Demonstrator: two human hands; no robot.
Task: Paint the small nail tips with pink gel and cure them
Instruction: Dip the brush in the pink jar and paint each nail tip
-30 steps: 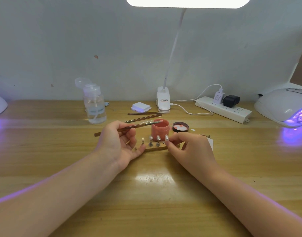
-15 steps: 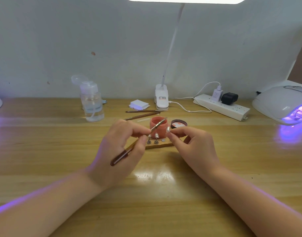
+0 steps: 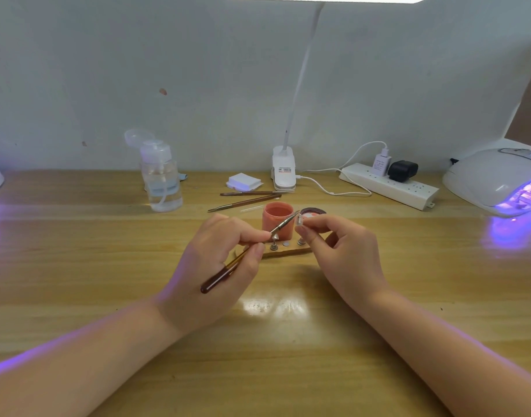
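Observation:
My left hand [image 3: 216,263] pinches a brown-handled gel brush [image 3: 246,254] like a pen, its bristle end pointing up and right over the open pink gel jar [image 3: 277,219]. My right hand [image 3: 339,251] pinches a small clear nail tip [image 3: 299,220] on its peg, lifted beside the brush end. Below them a wooden holder strip [image 3: 288,252] lies on the table with other nail tips on metal stands [image 3: 274,239]. The jar's dark lid [image 3: 312,212] lies just behind my right fingers.
A lit UV curing lamp [image 3: 499,182] glows purple at the right edge. Behind stand a clear pump bottle [image 3: 162,179], white pads [image 3: 243,181], two spare brushes [image 3: 246,198], a clip lamp base [image 3: 284,173] and a power strip [image 3: 390,185].
My left hand turned the brush from lying across the fingers to a pen grip aimed at the jar. My right hand lifted a nail tip off the holder up to the brush end.

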